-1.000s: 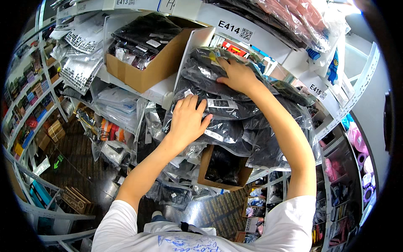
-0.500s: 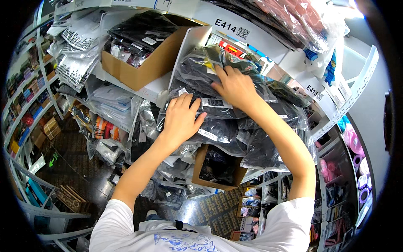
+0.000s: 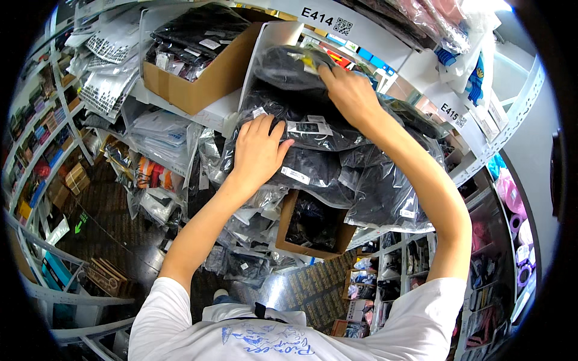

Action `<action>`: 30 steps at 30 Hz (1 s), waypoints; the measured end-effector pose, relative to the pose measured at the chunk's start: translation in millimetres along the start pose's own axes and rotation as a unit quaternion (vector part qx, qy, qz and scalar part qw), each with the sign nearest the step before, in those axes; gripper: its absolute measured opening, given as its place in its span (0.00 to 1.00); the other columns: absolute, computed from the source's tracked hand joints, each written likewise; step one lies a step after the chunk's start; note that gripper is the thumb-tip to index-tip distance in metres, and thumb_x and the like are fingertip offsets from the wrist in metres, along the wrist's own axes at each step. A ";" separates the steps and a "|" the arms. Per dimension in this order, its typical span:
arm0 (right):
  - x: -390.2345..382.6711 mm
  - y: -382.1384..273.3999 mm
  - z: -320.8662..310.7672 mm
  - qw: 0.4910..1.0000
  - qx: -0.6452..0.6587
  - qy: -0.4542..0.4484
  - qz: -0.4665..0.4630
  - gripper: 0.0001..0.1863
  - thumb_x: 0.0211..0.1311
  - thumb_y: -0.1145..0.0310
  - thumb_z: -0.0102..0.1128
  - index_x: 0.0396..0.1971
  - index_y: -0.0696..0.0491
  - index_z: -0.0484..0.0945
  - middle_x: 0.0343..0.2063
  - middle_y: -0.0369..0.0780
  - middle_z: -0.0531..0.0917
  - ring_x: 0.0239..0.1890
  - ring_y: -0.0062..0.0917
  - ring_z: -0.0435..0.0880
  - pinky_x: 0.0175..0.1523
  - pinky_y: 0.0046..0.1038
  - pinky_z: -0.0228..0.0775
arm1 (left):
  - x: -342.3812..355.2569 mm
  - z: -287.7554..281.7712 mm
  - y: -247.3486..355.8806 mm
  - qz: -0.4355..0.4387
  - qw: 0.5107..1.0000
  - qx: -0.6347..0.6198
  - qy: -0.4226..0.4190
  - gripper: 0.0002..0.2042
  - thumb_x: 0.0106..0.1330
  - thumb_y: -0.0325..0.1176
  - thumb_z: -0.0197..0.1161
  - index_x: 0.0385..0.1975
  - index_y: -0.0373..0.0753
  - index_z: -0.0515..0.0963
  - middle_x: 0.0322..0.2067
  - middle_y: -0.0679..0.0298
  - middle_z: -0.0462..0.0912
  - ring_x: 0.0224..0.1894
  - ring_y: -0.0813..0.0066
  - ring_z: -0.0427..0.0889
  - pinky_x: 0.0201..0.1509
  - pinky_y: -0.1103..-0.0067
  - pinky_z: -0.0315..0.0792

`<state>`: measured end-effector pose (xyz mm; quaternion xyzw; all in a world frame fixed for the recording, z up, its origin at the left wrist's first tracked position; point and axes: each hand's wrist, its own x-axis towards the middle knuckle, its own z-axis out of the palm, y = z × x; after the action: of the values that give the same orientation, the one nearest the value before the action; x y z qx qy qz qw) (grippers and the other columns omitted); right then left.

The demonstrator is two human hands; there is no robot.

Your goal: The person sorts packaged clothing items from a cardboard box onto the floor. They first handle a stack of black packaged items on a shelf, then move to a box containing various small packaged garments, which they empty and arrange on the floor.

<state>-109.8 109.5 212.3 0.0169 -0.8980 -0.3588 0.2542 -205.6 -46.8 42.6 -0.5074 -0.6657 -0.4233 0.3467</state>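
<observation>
My right hand [image 3: 355, 96] is closed on the edge of the uppermost black garment in clear plastic [image 3: 286, 66], which has a small yellow patch; my thumb is hidden. My left hand [image 3: 256, 147] rests on the stack below, fingers bent a little and thumb apart, beside white labels on a black bagged garment [image 3: 313, 165]. More bagged dark garments [image 3: 391, 189] lie in the same pile on the shelf. Under them sits an open cardboard box [image 3: 284, 221] with dark contents.
A cardboard box of black packets [image 3: 198, 90] stands at upper left, near white packages [image 3: 108, 87] and bagged papers [image 3: 159, 141]. Pink bagged items [image 3: 415, 15] sit on the upper shelf. Metal racks [image 3: 42, 150] curve along both sides. Patterned floor [image 3: 313, 283] shows below.
My right hand has moved upward and right, raising the top bag and exposing more of the black bag beneath. My left hand stays on the pile; the view has shifted slightly.
</observation>
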 end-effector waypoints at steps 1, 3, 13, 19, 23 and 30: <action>-5.6 -4.0 -6.0 1.000 0.009 0.007 -0.009 0.17 0.55 0.76 0.58 0.47 0.59 0.72 0.31 0.46 0.81 0.32 0.39 0.86 0.34 0.35 0.80 | 1.5 2.0 -0.1 0.000 1.000 0.001 0.004 0.19 0.59 0.39 0.68 0.45 0.32 0.79 0.46 0.49 0.80 0.54 0.53 0.75 0.58 0.64 0.67; -19.9 -18.3 -17.7 0.998 -0.034 0.023 -0.039 0.23 0.53 0.74 0.59 0.52 0.60 0.73 0.32 0.44 0.80 0.33 0.34 0.84 0.33 0.32 0.80 | 2.0 3.0 2.8 -0.003 1.000 0.008 0.005 0.19 0.60 0.41 0.67 0.46 0.34 0.80 0.47 0.51 0.80 0.53 0.54 0.77 0.58 0.64 0.68; -54.0 -69.5 -37.4 0.997 -0.039 -0.059 0.008 0.53 0.42 0.57 0.76 0.71 0.46 0.57 0.56 0.53 0.72 0.57 0.49 0.74 0.47 0.46 0.75 | -32.7 -40.8 17.2 -0.095 0.993 -0.045 0.054 0.19 0.59 0.33 0.68 0.49 0.32 0.79 0.53 0.47 0.77 0.60 0.50 0.73 0.67 0.63 0.62; -51.6 -65.0 -13.8 0.996 -0.083 -0.035 0.031 0.48 0.48 0.70 0.67 0.72 0.42 0.55 0.56 0.56 0.71 0.54 0.52 0.77 0.46 0.47 0.75 | -93.1 -32.5 33.0 -0.468 0.691 -0.489 0.253 0.28 0.66 0.30 0.65 0.64 0.36 0.63 0.60 0.58 0.68 0.62 0.64 0.69 0.65 0.64 0.64; -48.5 -64.5 -14.7 0.998 -0.045 -0.027 0.020 0.54 0.39 0.66 0.75 0.71 0.42 0.56 0.51 0.52 0.73 0.47 0.47 0.78 0.41 0.43 0.73 | -98.6 -3.8 35.9 -0.493 0.539 -0.645 0.222 0.15 0.66 0.32 0.65 0.50 0.39 0.72 0.44 0.64 0.78 0.48 0.68 0.80 0.56 0.63 0.74; -20.6 -9.3 -26.4 0.986 0.123 -0.082 0.076 0.53 0.37 0.69 0.76 0.69 0.40 0.58 0.47 0.49 0.77 0.48 0.47 0.81 0.46 0.48 0.76 | -78.7 4.5 37.7 -0.494 0.474 -0.726 0.069 0.23 0.69 0.45 0.62 0.53 0.33 0.73 0.50 0.56 0.81 0.52 0.64 0.81 0.56 0.62 0.77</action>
<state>-80.8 90.1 213.3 -0.0495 -0.9518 -0.2251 0.2023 -150.0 -68.0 -21.3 -0.1342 -0.2343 -0.8901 -0.3672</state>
